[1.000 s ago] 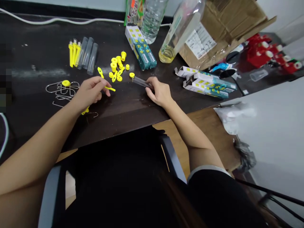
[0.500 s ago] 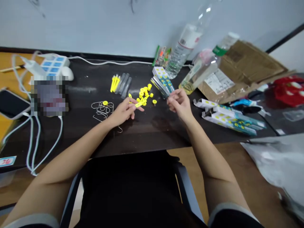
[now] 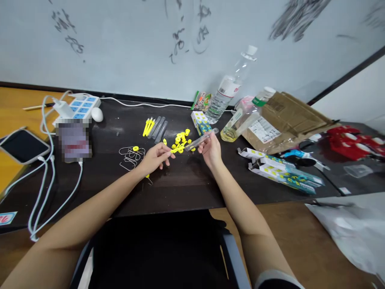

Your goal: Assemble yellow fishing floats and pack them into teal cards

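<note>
My left hand (image 3: 155, 157) pinches a small yellow plastic strip (image 3: 174, 151) between thumb and fingertips. Opposite it, my right hand (image 3: 211, 151) grips a clear plastic tube (image 3: 201, 139), tilted with its lower end towards the strip. The strip and tube ends lie close together; whether they touch I cannot tell. Small yellow caps (image 3: 181, 137) are heaped on the dark table just behind the two ends. Further back lie yellow plastic sticks (image 3: 148, 127) beside several clear tubes (image 3: 157, 129). Bent metal hooks (image 3: 128, 157) with a yellow ring (image 3: 136, 148) lie left of my left hand.
A patterned box (image 3: 199, 120) and a large water bottle (image 3: 223, 96) stand behind my right hand. Rightward are a bottle of yellowish liquid (image 3: 231, 130), a cardboard parcel (image 3: 288, 116) and opened boxes (image 3: 279, 172). A power strip (image 3: 82, 107), phone (image 3: 25, 146) and white cables are leftward.
My right hand has moved left from beside the patterned box and now holds a clear tube near the yellow strip. My left hand still holds the strip. The camera view has tilted up.
</note>
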{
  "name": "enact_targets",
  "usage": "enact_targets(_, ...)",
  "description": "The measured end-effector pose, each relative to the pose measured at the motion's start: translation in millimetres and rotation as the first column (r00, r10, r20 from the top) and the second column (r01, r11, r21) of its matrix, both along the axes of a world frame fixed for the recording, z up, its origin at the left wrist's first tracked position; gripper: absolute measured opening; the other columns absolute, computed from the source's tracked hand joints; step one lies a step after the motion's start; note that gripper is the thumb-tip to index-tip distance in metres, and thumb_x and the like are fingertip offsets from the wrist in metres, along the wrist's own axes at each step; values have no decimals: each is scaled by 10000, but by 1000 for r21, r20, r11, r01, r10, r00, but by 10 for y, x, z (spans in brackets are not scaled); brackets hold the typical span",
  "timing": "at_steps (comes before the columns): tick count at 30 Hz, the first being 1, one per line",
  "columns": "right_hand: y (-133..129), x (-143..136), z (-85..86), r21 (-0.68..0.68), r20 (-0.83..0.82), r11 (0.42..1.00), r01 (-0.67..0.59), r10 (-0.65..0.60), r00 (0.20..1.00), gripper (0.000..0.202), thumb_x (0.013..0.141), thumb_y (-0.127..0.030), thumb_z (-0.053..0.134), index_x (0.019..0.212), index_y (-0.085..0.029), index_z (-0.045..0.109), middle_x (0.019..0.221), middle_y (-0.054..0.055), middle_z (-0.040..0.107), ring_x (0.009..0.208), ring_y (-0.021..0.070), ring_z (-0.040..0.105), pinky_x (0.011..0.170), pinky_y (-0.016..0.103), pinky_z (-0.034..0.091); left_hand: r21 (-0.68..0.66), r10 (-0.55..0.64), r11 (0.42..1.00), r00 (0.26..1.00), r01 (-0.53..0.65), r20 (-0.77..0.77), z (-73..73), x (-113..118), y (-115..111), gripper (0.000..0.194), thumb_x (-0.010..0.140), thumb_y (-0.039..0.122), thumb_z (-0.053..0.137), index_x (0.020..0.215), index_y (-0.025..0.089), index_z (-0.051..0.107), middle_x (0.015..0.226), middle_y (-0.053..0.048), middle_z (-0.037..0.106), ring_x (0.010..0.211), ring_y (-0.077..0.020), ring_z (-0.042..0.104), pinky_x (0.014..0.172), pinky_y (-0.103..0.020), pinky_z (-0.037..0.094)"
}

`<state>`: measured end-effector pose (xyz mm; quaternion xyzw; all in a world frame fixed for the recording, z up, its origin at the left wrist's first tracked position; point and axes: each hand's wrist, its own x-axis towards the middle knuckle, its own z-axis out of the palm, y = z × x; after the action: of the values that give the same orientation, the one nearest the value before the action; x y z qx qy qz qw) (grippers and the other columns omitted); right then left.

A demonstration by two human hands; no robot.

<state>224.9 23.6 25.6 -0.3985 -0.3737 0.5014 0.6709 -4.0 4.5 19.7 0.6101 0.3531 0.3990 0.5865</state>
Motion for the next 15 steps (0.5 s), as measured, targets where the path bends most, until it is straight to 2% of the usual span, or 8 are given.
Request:
enact_targets(6, -26, -7, 22, 122, 5, 992, 32, -33, 999, 384, 785, -577, 587, 810, -218, 456, 558, -74, 513, 420, 61, 469, 344, 161, 386, -16, 13, 1000, 1000, -13, -12, 10, 7, 0, 204, 798, 341, 597, 859, 196, 467, 885, -68, 683, 531, -96, 577, 358, -191, 365)
enact_targets(12, -102, -152, -13, 99, 92, 983, -155, 146, 985, 381, 763, -528, 641, 913, -200, 516, 616, -45, 602, 467, 83, 537, 364, 182, 454, 0, -29, 1000, 999, 29, -46, 23, 9, -35, 229, 823, 352, 573, 898, 194, 426, 930, -75, 683, 517, -96, 599, 362, -182, 374)
enact_targets(15, -134, -185, -17, 80, 112, 975, -207, 198, 974, 376, 772, -523, 632, 923, -195, 526, 631, -38, 609, 479, 85, 545, 371, 188, 467, 21, -32, 999, 998, 33, -53, 15, 9, -53, 226, 870, 381, 502, 928, 211, 366, 877, -46, 679, 403, -66, 533, 337, -168, 315)
